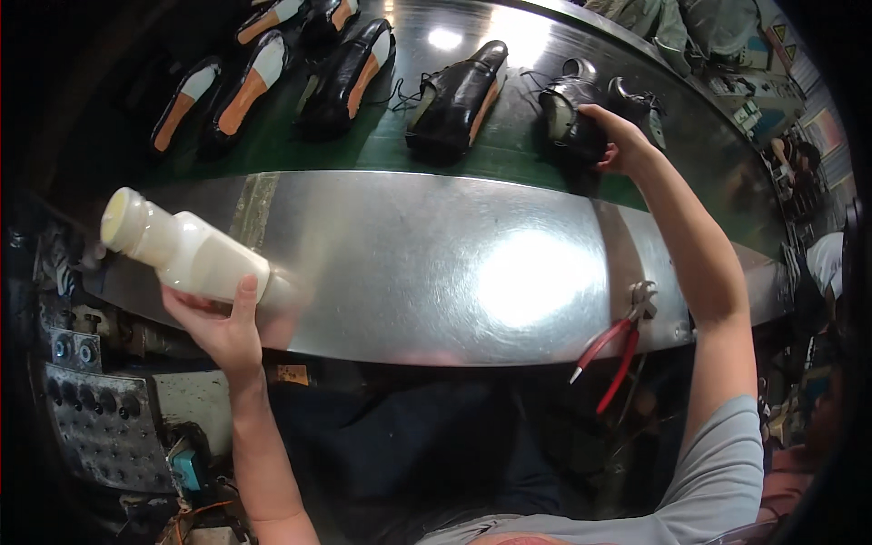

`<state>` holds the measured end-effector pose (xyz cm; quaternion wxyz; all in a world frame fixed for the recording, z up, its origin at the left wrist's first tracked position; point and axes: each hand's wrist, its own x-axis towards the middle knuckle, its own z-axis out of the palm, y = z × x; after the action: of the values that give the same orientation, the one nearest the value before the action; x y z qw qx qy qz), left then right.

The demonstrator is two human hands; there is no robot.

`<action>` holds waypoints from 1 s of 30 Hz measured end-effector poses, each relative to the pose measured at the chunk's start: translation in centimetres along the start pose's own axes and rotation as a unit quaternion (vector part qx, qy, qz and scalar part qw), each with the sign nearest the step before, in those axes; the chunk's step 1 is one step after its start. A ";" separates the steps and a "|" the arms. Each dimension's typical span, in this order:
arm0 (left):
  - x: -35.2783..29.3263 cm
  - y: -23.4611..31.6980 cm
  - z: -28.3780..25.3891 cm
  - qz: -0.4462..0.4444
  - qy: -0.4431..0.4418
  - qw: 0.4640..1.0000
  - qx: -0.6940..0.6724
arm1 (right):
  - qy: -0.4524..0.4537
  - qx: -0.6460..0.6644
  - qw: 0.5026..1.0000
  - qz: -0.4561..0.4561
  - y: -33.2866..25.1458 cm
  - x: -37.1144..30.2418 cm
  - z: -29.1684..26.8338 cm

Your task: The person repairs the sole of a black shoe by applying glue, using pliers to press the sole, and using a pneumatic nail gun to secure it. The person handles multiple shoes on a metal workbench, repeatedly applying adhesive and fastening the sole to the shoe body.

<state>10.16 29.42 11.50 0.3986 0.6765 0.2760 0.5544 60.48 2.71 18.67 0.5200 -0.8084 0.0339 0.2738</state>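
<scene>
I find the left hand (221, 318), at the near left, wrapped around a white bottle-shaped object (216, 261), which is tilted above the metal ledge (391, 272). I record the right hand (625, 145) gripping the near end of a black laced shoe (574, 113) at the far right of the green belt (518, 165); whether it is lifted I cannot tell. More black shoes (347, 86) lie to its left, several tan underneath. Red-handled pliers (627, 331) rest at the near right, overhanging the ledge.
</scene>
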 end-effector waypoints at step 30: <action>-23.3 18.0 -4.0 -0.284 -0.082 0.897 -0.330 | -0.032 -0.174 0.821 -0.542 34.0 -43.8 12.3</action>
<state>-0.36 1.80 14.57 0.7605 0.4423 0.2236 0.4195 6.78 -12.28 7.83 0.4357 -0.7643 -0.4748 -0.0254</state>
